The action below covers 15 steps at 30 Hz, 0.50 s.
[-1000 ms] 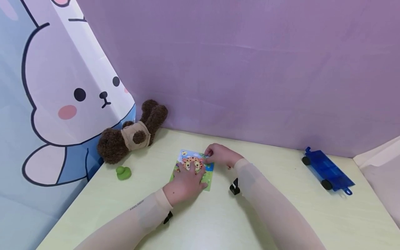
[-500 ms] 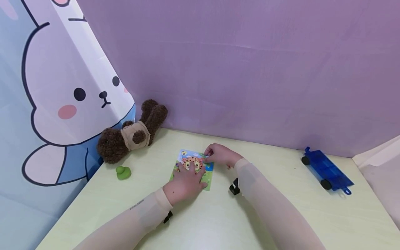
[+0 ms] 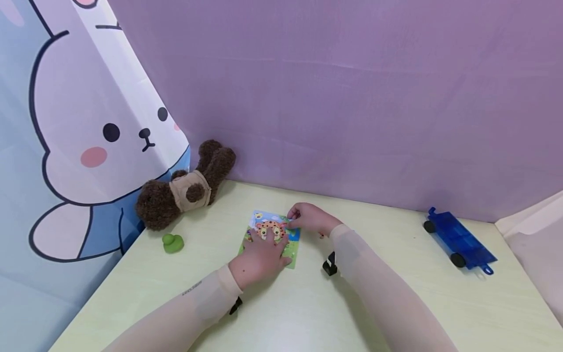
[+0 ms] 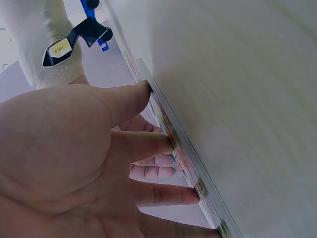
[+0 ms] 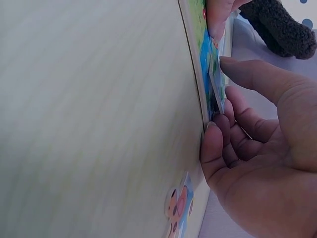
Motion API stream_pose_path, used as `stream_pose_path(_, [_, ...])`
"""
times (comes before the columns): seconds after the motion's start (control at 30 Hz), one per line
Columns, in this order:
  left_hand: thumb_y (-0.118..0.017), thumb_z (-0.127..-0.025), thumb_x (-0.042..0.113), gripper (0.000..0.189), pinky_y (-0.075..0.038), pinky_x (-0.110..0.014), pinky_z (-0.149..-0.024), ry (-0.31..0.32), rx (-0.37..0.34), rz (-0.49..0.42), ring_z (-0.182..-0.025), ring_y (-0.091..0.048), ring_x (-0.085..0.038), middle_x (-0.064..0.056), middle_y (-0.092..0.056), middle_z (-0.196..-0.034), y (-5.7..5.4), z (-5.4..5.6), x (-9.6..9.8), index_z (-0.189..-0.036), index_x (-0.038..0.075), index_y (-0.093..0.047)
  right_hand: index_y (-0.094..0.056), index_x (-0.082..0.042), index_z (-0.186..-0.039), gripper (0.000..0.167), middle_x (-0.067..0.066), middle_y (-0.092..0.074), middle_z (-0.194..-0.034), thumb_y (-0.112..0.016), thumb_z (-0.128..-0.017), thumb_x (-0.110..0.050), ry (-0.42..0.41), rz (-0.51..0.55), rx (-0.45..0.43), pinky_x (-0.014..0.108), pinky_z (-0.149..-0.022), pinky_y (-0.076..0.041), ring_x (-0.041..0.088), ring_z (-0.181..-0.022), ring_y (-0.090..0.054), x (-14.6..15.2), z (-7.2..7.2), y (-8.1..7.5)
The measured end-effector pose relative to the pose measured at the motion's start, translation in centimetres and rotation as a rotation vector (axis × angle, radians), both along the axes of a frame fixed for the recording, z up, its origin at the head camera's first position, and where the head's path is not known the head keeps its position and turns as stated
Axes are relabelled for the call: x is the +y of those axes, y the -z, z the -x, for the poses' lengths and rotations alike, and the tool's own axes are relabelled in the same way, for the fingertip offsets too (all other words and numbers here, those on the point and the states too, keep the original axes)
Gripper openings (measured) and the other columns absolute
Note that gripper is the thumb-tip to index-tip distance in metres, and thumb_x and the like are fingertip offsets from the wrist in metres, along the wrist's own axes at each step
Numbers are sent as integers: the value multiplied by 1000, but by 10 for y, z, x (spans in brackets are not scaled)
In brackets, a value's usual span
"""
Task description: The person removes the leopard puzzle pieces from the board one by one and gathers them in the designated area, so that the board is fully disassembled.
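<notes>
Little has shifted: our left hand (image 3: 259,256) spreads wide on the board (image 3: 269,217); our right hand (image 3: 311,218) pinches a tilted piece (image 5: 217,88) (unseated, we judge) near the board's far-right corner.

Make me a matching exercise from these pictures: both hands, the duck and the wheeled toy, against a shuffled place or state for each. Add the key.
Column one
1. Left hand
2. Right hand
3. Duck
4. Wheeled toy

Column two
A. Beside the brown plush toy
B. Pinching a tilted puzzle piece
C. On the right side of the table
D. Spread out, touching the puzzle board

Pairs: 1-D, 2-B, 3-A, 4-C
</notes>
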State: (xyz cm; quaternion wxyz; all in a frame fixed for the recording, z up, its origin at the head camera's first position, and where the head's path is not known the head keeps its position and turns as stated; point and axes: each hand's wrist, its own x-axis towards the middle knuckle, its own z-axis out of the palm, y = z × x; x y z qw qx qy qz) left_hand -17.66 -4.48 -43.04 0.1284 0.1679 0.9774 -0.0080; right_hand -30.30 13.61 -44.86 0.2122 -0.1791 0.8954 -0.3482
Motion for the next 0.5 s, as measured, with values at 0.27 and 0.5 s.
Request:
stream_pose_path(0.27, [-50,-108,61,69,-51,-77,-105,0,3,5,-144,-40,-71,-27,-40,-169,-1,-1,0,-166,25,-42,-71,-10,-115,26,3,-71,-108,-79,-97,-27,15,12,9,31,-88,-52,16,-96,-61,0,1,4])
stream_pose_path(0.5, [-50,-108,61,68,-51,-76,-106,-6,3,3,-144,-41,-70,-26,-39,-169,-1,-2,1,-166,26,-42,-72,-11,-115,19,3,-72,-108,-74,-101,-24,39,5,29,34,-91,-54,17,-96,-62,-1,-1,4])
